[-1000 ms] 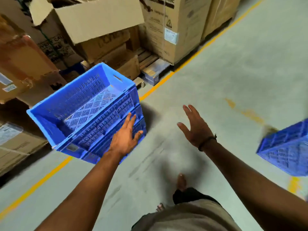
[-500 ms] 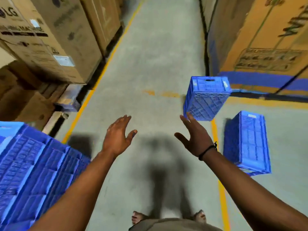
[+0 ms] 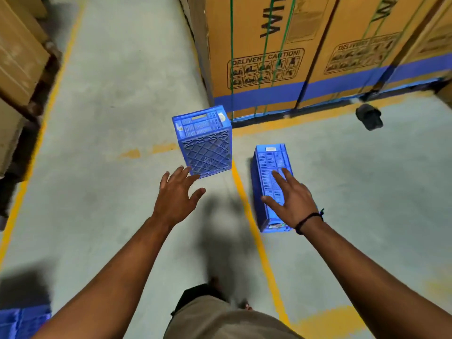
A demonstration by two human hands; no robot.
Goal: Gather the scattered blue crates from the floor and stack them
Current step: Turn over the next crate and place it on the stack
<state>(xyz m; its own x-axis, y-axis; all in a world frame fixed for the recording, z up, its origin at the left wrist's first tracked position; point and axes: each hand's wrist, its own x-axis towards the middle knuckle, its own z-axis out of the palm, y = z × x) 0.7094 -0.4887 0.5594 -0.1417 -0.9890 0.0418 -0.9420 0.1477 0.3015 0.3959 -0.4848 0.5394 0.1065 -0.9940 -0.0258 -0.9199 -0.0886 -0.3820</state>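
Observation:
Two blue plastic crates lie tipped on the grey floor ahead of me. The left crate (image 3: 204,140) stands on its end with its lattice bottom facing me. The right crate (image 3: 270,165) lies on its side across the yellow floor line. My left hand (image 3: 175,198) is open with spread fingers, just short of the left crate's lower corner. My right hand (image 3: 292,200) is open too and hovers over the near half of the right crate; whether it touches, I cannot tell. A corner of the blue crate stack (image 3: 22,320) shows at the bottom left.
Large strapped cardboard cartons (image 3: 266,52) stand right behind the crates. More cartons on pallets (image 3: 17,57) line the left side of the aisle. A dark sandal (image 3: 369,116) lies on the floor at the right. Yellow lines (image 3: 254,238) mark the floor.
I have let go of the crate stack at the left and turned right. The two loose crates are now closer and centred, with both open hands reaching out over them.

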